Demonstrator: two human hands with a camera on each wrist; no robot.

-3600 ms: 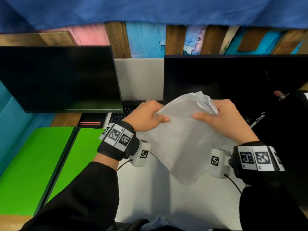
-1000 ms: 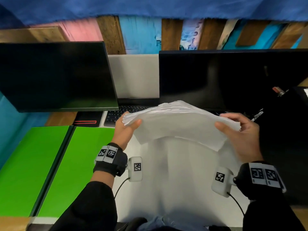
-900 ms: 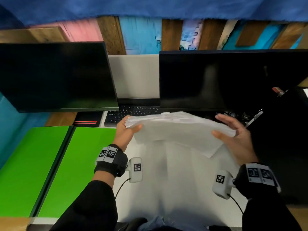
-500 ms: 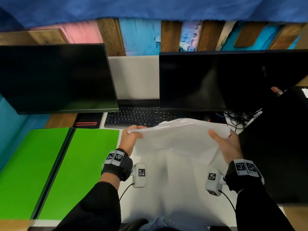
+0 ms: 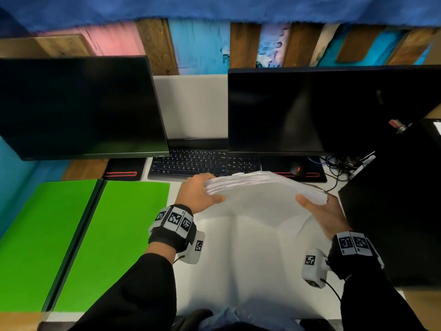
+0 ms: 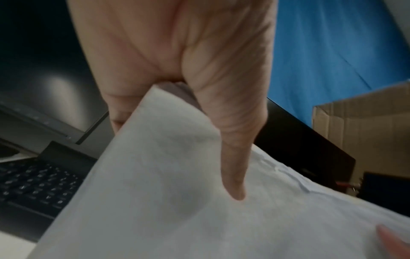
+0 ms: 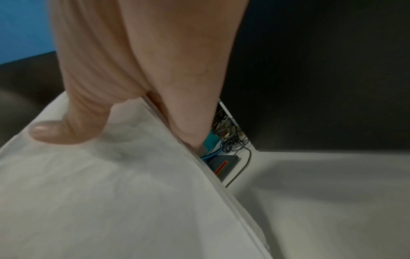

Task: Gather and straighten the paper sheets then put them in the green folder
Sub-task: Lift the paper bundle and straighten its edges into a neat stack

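The paper stack (image 5: pixel 260 194) is lower now than it was a moment ago, and it lies much flatter, close above the white bench (image 5: pixel 250 259) at about 12 o'clock from the person. A few seconds back the sheets stood up on their edge, like for tapping them even. The left hand (image 5: pixel 198 194) pinches the left edge, thumb on top and fingers under. The right hand (image 5: pixel 322 211) holds the right edge the same way. The edges at the far side still look a bit uneven. The green folder (image 5: pixel 78 240) lies open on the bench at 9 o'clock, well apart from the stack, with nothing in it. So the tidying looks almost done, and the stack likely goes left to the folder next.
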